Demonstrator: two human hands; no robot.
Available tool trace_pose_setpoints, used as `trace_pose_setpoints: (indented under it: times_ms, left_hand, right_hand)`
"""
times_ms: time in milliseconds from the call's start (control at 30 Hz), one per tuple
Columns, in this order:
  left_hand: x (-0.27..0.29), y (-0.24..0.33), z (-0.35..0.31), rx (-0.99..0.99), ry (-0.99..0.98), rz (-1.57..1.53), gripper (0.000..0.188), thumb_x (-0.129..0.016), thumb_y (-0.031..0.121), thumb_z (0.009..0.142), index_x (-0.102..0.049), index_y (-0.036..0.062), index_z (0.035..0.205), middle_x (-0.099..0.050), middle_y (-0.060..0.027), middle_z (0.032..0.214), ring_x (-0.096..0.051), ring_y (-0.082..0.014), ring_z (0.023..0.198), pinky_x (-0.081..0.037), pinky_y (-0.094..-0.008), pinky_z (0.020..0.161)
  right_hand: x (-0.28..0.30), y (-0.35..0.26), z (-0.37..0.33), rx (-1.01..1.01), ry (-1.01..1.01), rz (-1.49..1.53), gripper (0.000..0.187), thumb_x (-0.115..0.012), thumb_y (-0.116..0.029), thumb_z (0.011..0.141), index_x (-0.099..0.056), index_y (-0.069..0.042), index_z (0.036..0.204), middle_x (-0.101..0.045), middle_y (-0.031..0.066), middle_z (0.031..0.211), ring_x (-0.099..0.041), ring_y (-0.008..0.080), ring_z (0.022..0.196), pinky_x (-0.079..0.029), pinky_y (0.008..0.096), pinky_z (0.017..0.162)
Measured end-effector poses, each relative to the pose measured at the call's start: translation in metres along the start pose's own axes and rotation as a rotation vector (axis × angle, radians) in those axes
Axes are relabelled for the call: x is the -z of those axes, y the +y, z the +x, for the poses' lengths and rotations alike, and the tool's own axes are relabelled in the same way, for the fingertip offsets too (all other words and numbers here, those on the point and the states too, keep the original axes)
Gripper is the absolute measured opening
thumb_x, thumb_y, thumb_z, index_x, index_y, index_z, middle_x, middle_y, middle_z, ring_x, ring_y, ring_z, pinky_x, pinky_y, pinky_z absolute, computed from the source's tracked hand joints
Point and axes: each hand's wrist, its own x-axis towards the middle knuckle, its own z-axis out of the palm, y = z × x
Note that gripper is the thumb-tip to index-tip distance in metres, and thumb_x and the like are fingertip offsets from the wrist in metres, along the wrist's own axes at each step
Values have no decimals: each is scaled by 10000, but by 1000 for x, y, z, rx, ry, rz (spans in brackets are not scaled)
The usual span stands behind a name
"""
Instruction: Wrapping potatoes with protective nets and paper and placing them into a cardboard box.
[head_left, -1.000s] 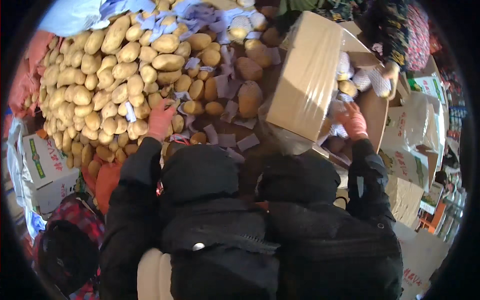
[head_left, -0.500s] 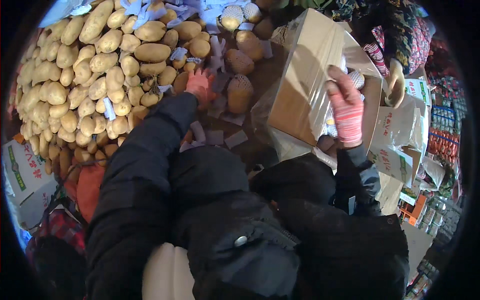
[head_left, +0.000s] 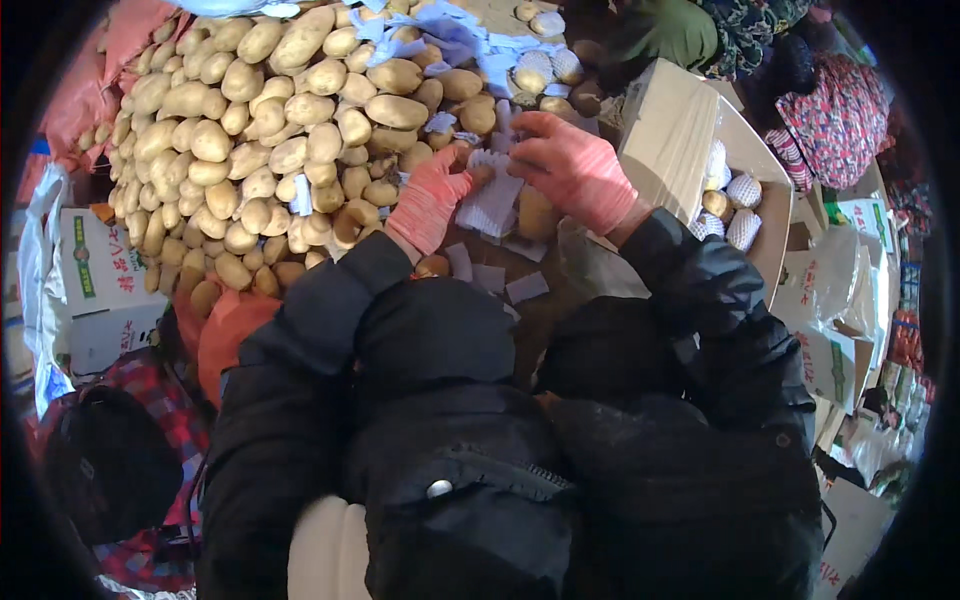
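Note:
Both hands wear pink-red knit gloves. My left hand pinches the left edge of a white foam net sleeve with thumb and fingers. From the other side, the curled fingertips of my right hand grip the sleeve near its upper edge. The sleeve hangs flat between them, with no potato visible in it. Just behind it stands a potato, partly covered by the right hand. Several pale foam sleeves lie loose below the hands. A big heap of potatoes rises to the left.
At the right an open cardboard box holds several foam-netted potatoes. Blue-white foam sleeves are strewn across the heap's top. Printed cartons stand at the left, others at the far right. Another person's patterned sleeve shows at upper right.
My right hand has left the cardboard box and come over to the left hand. A foam net sleeve is now held between both. The view has shifted, so the heap appears farther right.

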Motion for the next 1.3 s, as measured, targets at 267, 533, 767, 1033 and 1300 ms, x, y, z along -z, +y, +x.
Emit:
trace_pose_setpoints:
  times_ms: [267,533,767,1033,1300]
  left_hand:
    - [16,-28,23,-11,-111,309,197,-648,117,885,-610,41,1063,-652,-39,936,-616,-136,904,-494,-306,781]
    - [168,-101,161,-60,234,1904,533,-666,379,799,-563,174,1281,-560,-62,1323,-506,-262,1248,-454,-458,976]
    - [164,-77,192,310,-45,1854,667,-739,349,775,-502,159,1369,-523,-113,1361,-500,-347,1249,-446,-444,1001]
    - [78,-60,97,290,105,-756,560,-680,381,909,-518,76,1350,-589,-98,1300,-553,-250,1221,-464,-420,1044]
    - [-63,50,36,40,-251,-656,566,-619,476,931,-530,60,1306,-612,-110,1263,-606,-297,1130,-518,-470,951]
  right_hand:
    - [-28,7,-3,-494,-362,507,526,-729,-174,753,-550,-57,1233,-648,155,887,-655,317,868,-526,374,778]
    - [-40,65,-22,-812,-82,920,563,-662,-20,816,-502,-44,1355,-618,109,1145,-580,193,1065,-479,331,908]
    - [-20,67,-18,-929,-119,1143,629,-727,-36,814,-474,-24,1389,-583,122,1246,-548,175,1123,-455,316,971]
    - [-1,71,-33,-656,542,768,457,-555,18,888,-535,-52,1339,-610,134,1214,-570,245,1134,-448,347,990]
    - [48,-19,0,-386,382,343,774,-779,-309,742,-455,-63,1401,-531,199,1329,-538,362,1225,-452,403,1020]
